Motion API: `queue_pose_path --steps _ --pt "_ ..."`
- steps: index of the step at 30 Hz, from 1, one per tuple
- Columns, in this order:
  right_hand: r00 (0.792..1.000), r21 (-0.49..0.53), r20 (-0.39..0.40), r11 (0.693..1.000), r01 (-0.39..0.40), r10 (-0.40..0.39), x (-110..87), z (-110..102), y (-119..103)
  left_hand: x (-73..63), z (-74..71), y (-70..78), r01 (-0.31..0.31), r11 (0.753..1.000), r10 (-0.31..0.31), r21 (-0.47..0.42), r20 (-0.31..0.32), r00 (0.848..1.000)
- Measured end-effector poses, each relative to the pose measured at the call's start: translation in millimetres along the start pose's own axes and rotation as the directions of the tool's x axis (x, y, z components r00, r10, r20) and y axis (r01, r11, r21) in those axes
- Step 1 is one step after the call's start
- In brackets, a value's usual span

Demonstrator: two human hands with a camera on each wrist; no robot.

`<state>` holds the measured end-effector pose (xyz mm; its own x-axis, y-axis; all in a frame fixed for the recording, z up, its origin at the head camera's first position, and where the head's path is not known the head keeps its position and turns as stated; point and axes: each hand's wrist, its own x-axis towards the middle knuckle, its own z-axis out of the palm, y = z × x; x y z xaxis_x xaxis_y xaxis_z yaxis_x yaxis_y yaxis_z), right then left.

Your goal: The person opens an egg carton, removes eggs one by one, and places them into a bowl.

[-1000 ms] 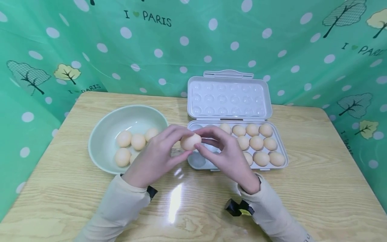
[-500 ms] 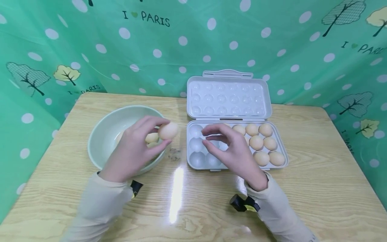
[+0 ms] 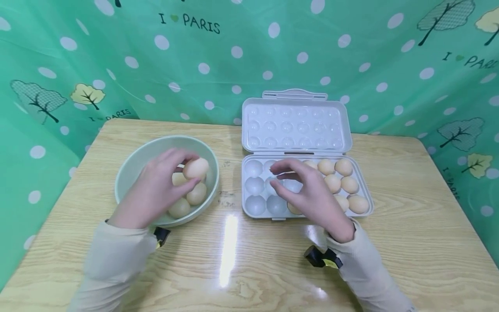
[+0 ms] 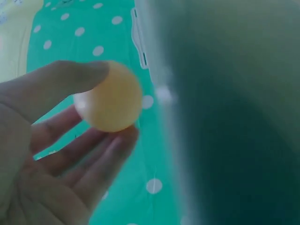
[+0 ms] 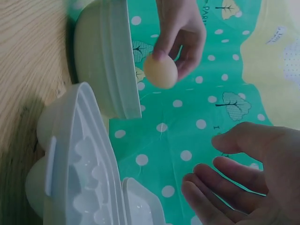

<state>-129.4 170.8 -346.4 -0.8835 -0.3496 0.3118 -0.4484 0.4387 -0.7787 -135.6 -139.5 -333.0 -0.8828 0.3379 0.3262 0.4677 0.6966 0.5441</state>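
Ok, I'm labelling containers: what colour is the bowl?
The bowl is pale green, seen best in the head view.

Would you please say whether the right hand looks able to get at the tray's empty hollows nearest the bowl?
Probably yes: the right hand is above the egg tray, holding nothing, and nothing seems to block those hollows; the left hand, pinching an egg, is over the bowl.
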Motion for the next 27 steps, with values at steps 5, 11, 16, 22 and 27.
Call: queue_pose_path --steps 5,11,16,22,27 --pt "1.0 -0.091 0.016 0.996 -0.007 0.008 -0.2 -1 7 -0.5 -3.5 -4.8 0.116 0.99 -0.13 0.08 0.19 0.973" --pt "1.0 -0.112 0.017 0.994 -0.015 0.017 -1.1 -5 12 -2.1 -4.6 -10.3 0.135 0.983 -0.165 0.128 0.261 0.951" --pt "0.999 -0.14 0.012 0.989 -0.045 0.047 -1.4 -10 14 -3.0 -4.7 -12.9 0.15 0.973 -0.196 0.175 0.287 0.938" --pt "0.998 -0.19 0.02 0.98 -0.06 0.065 -1.7 -12 19 -3.7 -3.6 -15.4 0.172 0.967 -0.223 0.188 0.299 0.928" --pt "0.995 -0.233 0.03 0.969 -0.084 0.093 -2.8 -15 24 -4.3 -4.2 -15.3 0.171 0.965 -0.227 0.2 0.302 0.926"
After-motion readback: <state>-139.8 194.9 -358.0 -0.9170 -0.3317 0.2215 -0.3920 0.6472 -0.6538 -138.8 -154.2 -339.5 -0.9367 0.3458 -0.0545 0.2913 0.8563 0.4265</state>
